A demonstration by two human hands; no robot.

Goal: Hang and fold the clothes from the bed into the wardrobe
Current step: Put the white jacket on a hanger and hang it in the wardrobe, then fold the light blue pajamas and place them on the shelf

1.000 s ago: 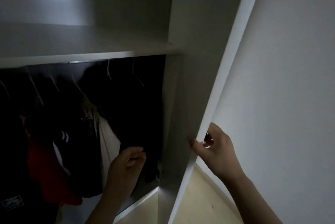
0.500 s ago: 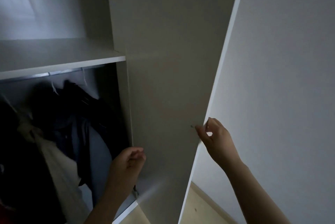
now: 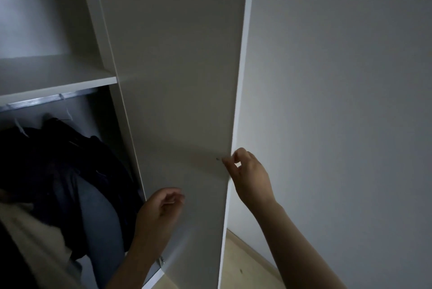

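A white wardrobe door (image 3: 177, 78) stands in front of me, seen from its inner side. My right hand (image 3: 249, 176) grips its outer edge at mid height, thumb on the inner face. My left hand (image 3: 159, 214) hovers loosely curled in front of the door's lower part, holding nothing. Inside the wardrobe at the left, dark clothes (image 3: 58, 171) and a pale garment (image 3: 30, 237) hang on hangers under a metal rail (image 3: 46, 100). The bed is out of view.
A white shelf (image 3: 53, 78) sits above the rail. A plain wall (image 3: 339, 101) rises at the right, close to the door's edge. A strip of wooden floor (image 3: 245, 270) shows at the bottom. A door hinge (image 3: 161, 261) is near my left forearm.
The door has swung across the opening, hiding most of the hanging clothes. My right hand stayed on its edge. The view has shifted right; my left hand has stayed about where it was.
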